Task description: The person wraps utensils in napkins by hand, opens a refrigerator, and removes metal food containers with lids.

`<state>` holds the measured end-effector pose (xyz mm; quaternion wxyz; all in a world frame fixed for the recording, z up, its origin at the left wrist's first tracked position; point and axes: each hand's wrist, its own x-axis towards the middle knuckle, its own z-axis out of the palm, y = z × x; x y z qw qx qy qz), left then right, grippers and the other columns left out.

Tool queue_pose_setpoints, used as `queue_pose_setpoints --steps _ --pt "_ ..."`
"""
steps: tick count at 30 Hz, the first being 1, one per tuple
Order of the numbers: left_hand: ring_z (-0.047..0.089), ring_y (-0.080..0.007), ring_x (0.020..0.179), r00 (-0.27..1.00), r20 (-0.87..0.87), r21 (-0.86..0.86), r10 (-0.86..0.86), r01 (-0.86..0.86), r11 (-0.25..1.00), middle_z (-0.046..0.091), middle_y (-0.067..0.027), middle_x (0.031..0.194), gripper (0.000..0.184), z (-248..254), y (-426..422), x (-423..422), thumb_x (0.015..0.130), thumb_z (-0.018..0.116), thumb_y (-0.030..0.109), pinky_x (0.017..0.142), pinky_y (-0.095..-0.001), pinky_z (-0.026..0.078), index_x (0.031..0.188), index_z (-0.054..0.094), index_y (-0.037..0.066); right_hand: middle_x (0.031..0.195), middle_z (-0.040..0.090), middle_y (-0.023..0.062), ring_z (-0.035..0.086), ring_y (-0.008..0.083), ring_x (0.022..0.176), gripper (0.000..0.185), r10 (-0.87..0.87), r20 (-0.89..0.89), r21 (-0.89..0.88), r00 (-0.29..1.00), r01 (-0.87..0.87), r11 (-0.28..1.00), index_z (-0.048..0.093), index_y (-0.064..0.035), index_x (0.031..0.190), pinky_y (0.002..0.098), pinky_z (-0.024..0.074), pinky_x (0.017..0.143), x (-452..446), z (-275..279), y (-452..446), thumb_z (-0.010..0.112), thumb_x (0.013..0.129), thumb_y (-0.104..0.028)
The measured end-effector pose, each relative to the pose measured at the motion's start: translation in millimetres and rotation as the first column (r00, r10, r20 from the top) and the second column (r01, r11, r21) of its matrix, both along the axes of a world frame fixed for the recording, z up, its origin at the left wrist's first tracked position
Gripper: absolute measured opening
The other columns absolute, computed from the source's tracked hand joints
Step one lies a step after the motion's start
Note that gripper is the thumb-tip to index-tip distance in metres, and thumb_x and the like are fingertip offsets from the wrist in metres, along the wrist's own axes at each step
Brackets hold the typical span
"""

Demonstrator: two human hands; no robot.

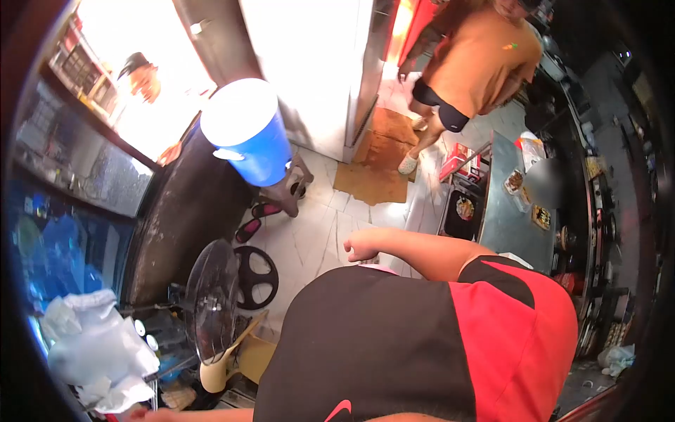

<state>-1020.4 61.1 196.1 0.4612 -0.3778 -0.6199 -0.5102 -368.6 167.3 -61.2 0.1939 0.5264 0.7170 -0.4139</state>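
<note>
My right hand (pixel 362 245) is held in front of my black and red shirt, its fingers curled loosely inward. Nothing shows inside it. A small pink and white patch (pixel 378 268) lies at the shirt's edge just below that hand. At the bottom left edge, my left hand (pixel 149 415) is mostly cut off by the frame, so its fingers cannot be made out. It is nearest to a pile of whitish plastic bags (pixel 102 352) and a rack's metal bars. A round fan (pixel 213 302) stands to the left of my body.
A blue drum with a white lid (pixel 254 141) rests on a stool (pixel 285 195). A steering wheel (pixel 256 278) and slippers (pixel 247 230) lie on tiles. A person in orange (pixel 478 63) stands by flattened cardboard (pixel 383 158). Food trays (pixel 541 217) sit on the counter (pixel 505 232). Someone shows outside the window.
</note>
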Motion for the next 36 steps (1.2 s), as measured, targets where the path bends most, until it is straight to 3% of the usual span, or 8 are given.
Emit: queue_pose_setpoints --steps 3,5,9,16,19,22,28,36 --pt "0.055 -0.0123 0.068 0.891 0.301 -0.207 -0.341 0.41 0.888 0.062 -0.0026 0.086 0.03 -13.6 92.8 113.3 0.107 0.057 0.026 0.06 -0.0269 0.047 0.112 0.071 -0.001 0.125 0.073 0.0194 0.067 0.0389 0.118 0.052 -0.137 -0.038 0.005 0.99 0.137 0.991 0.068 -0.0091 0.134 0.0483 0.0532 0.102 75.1 -11.2 -7.0 0.064 0.094 -0.042" --pt "0.054 -0.0086 0.07 0.503 0.634 -0.03 -0.587 0.775 0.632 0.06 0.0004 0.086 0.027 -24.6 154.5 198.6 0.106 0.057 0.024 0.06 -0.0224 0.043 0.116 0.07 0.003 0.125 0.073 0.0193 0.068 0.0379 0.118 0.053 -0.303 -0.12 0.043 0.945 0.31 0.95 0.068 -0.0082 0.134 0.0471 0.053 0.102 125.4 -5.5 -21.0 0.064 0.094 -0.043" --pt "0.056 -0.006 0.069 0.317 0.754 -0.259 -0.575 0.948 0.184 0.062 -0.0009 0.086 0.018 -58.7 244.9 372.6 0.108 0.057 0.017 0.06 -0.0211 0.046 0.109 0.068 0.003 0.124 0.074 0.0182 0.069 0.0357 0.116 0.055 -0.608 -0.263 0.04 0.749 0.638 0.769 0.067 -0.0056 0.132 0.0451 0.053 0.101 200.5 -0.3 -75.1 0.067 0.093 -0.044" --pt "0.058 -0.0086 0.062 0.096 0.908 -0.337 -0.408 0.747 -0.573 0.063 -0.0026 0.079 0.014 -177.8 378.0 599.6 0.105 0.061 0.017 0.055 -0.0242 0.045 0.102 0.069 0.005 0.122 0.074 0.02 0.068 0.038 0.117 0.05 -0.904 -0.264 -0.002 0.335 0.938 0.348 0.07 -0.0076 0.127 0.0485 0.0532 0.099 241.8 1.8 -203.8 0.068 0.093 -0.044" --pt "0.065 -0.0146 0.066 0.33 0.898 -0.394 -0.291 0.308 -0.866 0.069 -0.0062 0.083 0.018 -203.9 365.7 689.7 0.101 0.066 0.02 0.058 -0.0302 0.051 0.108 0.069 0.004 0.121 0.074 0.0185 0.07 0.0358 0.112 0.053 -0.939 -0.266 0.026 0.219 0.975 0.22 0.068 -0.0069 0.132 0.0451 0.0545 0.097 235.1 -13.3 -248.1 0.067 0.094 -0.044" --pt "0.076 -0.0253 0.081 0.235 0.859 -0.347 -0.456 -0.388 -0.854 0.076 -0.0167 0.096 0.042 -249.1 332.5 768.6 0.096 0.073 0.031 0.072 -0.0394 0.06 0.123 0.068 -0.001 0.119 0.074 0.0192 0.07 0.036 0.111 0.052 -0.974 -0.219 -0.019 0.064 0.997 0.07 0.068 -0.0072 0.13 0.0458 0.0549 0.095 227.3 -34.1 -278.9 0.067 0.095 -0.045" --pt "0.072 -0.0407 0.104 -0.187 0.787 -0.562 -0.588 -0.61 -0.558 0.075 -0.0245 0.106 0.049 -275.5 189.2 928.8 0.094 0.074 0.041 0.091 -0.0462 0.056 0.121 0.069 0.0 0.118 0.074 0.0204 0.071 0.0354 0.109 0.047 -0.962 -0.182 -0.01 -0.205 0.978 -0.206 0.069 -0.0069 0.125 0.0449 0.0549 0.094 201.7 -67.4 -293.7 0.067 0.096 -0.044" --pt "0.07 -0.0178 0.073 0.223 0.959 -0.037 -0.173 -0.508 -0.861 0.072 -0.007 0.092 0.025 -334.1 105.0 1117.9 0.101 0.062 0.027 0.062 -0.0332 0.055 0.109 0.069 0.005 0.112 0.076 0.0183 0.073 0.0319 0.103 0.047 -0.824 -0.223 -0.082 -0.52 0.853 -0.516 0.07 -0.0051 0.125 0.0429 0.0564 0.091 189.4 -23.6 -260.3 0.07 0.096 -0.043"
